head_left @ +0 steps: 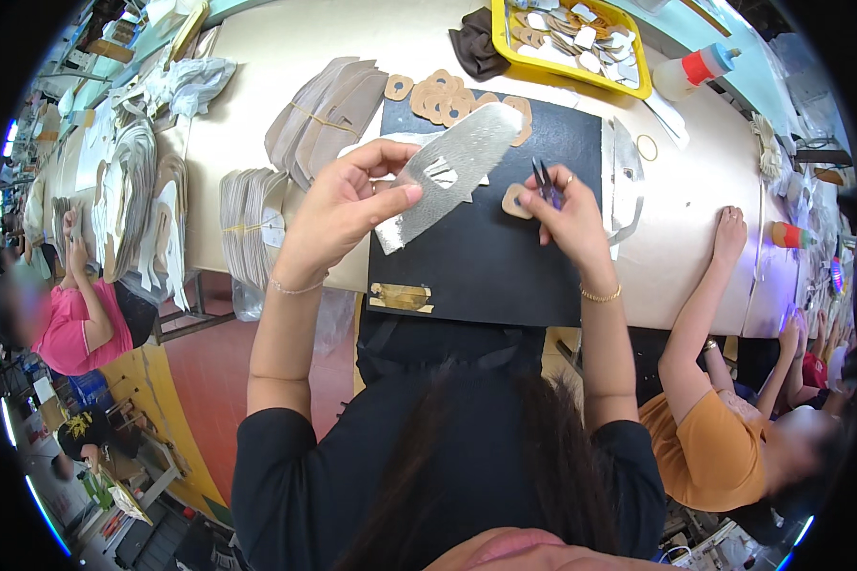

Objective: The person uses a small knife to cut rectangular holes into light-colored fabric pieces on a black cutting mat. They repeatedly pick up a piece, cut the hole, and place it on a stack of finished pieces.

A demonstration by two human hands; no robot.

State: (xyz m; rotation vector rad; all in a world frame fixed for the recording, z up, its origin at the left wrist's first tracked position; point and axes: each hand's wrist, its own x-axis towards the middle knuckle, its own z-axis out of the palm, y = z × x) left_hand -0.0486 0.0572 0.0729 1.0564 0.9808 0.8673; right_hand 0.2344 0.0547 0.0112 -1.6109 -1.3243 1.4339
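Note:
My left hand (pixel 348 200) is closed, thumb and fingers pinching a long silver panel (pixel 486 141) that looks like metallic leather. The panel is tilted over the black mat (pixel 505 276), with a pale opening or patch near its middle. To its right, my right hand (pixel 573 217) is closed around a dark two-pointed tool (pixel 545 179), tweezers or thread snips, its tips pointing away from me. The same fingers hold a small tan piece (pixel 513 202) with a hole. Beyond the panel, several similar tan pieces (pixel 438 95) lie overlapping at the mat's far edge.
Left of the mat lie banded grey panels (pixel 319 119) and another tied stack (pixel 250 224). At the far right stand a yellow basket (pixel 581 73) of small pieces and a bottle (pixel 681 76) with a red band. A co-worker's arm (pixel 700 295) rests on the table at right.

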